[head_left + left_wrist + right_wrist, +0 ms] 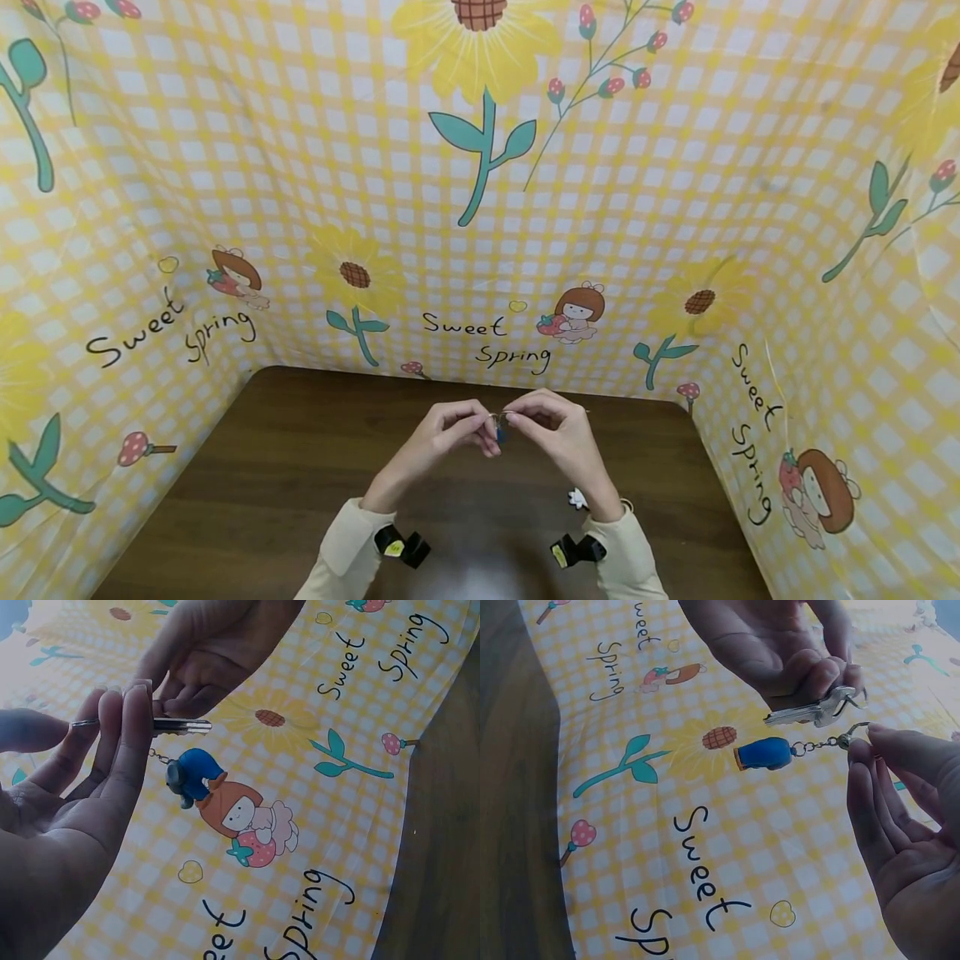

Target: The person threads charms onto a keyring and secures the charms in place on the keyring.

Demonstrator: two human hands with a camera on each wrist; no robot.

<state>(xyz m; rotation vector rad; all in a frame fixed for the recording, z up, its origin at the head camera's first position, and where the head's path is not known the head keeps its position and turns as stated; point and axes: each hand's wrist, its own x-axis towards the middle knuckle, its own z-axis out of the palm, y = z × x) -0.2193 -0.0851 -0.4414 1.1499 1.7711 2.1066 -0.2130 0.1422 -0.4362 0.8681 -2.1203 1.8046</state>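
Key (810,713) in pinch of left hand (456,427), keyring (859,724) in pinch of right hand (553,421).

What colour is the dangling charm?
The charm is mostly blue, part grey; the left wrist view shows it best.

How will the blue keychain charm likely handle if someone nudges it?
The blue charm would probably swing, since it hangs from a linked chain. Its chunky, rounded body likely keeps its shape; its small size beside the right hand suggests little weight.
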